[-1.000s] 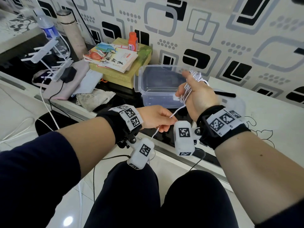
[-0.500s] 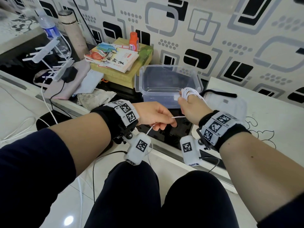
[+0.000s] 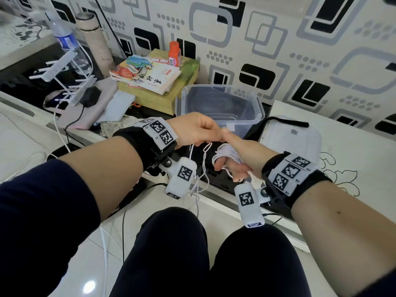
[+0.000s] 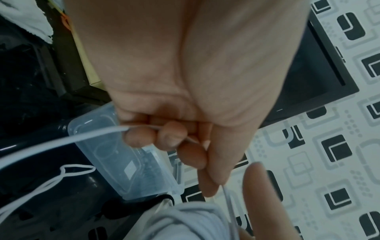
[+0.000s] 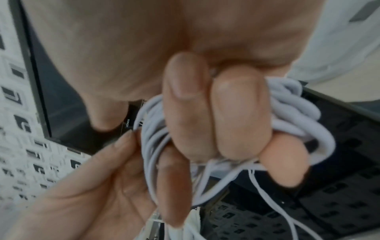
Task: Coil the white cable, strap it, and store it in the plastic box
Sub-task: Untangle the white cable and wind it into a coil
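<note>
The white cable (image 3: 227, 154) is wound in several loops around the fingers of my right hand (image 3: 233, 161), which curls round the coil (image 5: 287, 120) in front of the table edge. My left hand (image 3: 197, 130) sits just left of it, touching the right thumb, and pinches the loose strand (image 4: 82, 138) between thumb and fingers. A slack loop of cable (image 3: 204, 159) hangs below both hands toward my lap. The clear plastic box (image 3: 220, 108) stands open on the table right behind the hands. Its lid (image 3: 291, 138) lies to the right, with a black strap (image 3: 287, 122) on it.
Books (image 3: 147, 73) on a green box, an orange bottle (image 3: 174, 53), a thermos (image 3: 94, 41), a water bottle (image 3: 68, 46) and a white rack (image 3: 62, 76) crowd the table's left. Cloths and a black charger (image 3: 90, 99) lie nearby. The patterned wall stands close behind.
My right hand has dropped and turned palm down with the coil, from in front of the box to below the table edge. My left hand rose to meet it, feeding the strand.
</note>
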